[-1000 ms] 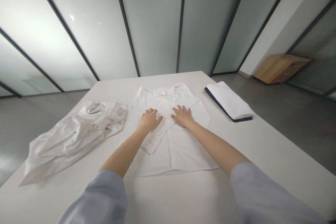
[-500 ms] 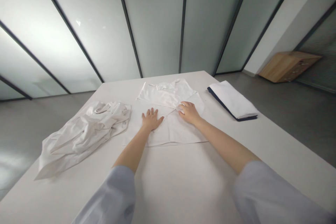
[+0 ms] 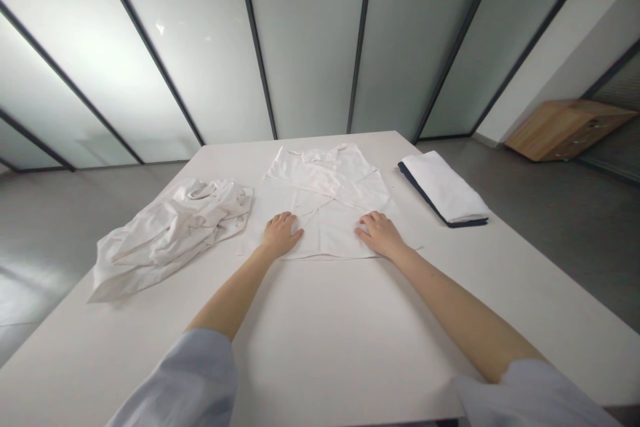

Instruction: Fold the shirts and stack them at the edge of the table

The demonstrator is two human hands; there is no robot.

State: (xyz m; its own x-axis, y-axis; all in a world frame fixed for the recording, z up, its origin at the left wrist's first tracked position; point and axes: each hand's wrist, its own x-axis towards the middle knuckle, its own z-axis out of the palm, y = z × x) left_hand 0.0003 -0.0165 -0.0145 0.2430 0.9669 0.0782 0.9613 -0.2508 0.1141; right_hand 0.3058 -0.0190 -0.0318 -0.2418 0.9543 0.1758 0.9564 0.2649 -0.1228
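A white shirt lies spread on the table with its collar at the far end, and folded layers cross its middle. My left hand rests on the left part of its near half, palm down, thumb apart from the fingers. On the right part, about level with it, my right hand lies on the cloth, fingers slightly bent and thumb out to the side. Both hands are open and touch the fabric without gripping it. The shirt's near hem runs just in front of my wrists.
On the white table, a crumpled white cloth lies at the left. A folded white cloth on a dark blue one sits at the right. Frosted glass panels stand behind; a wooden cabinet is at far right.
My hands have moved apart and back toward the shirt's near hem. My right hand has left the middle crease, and my left fingers are less spread. The view has shifted slightly.
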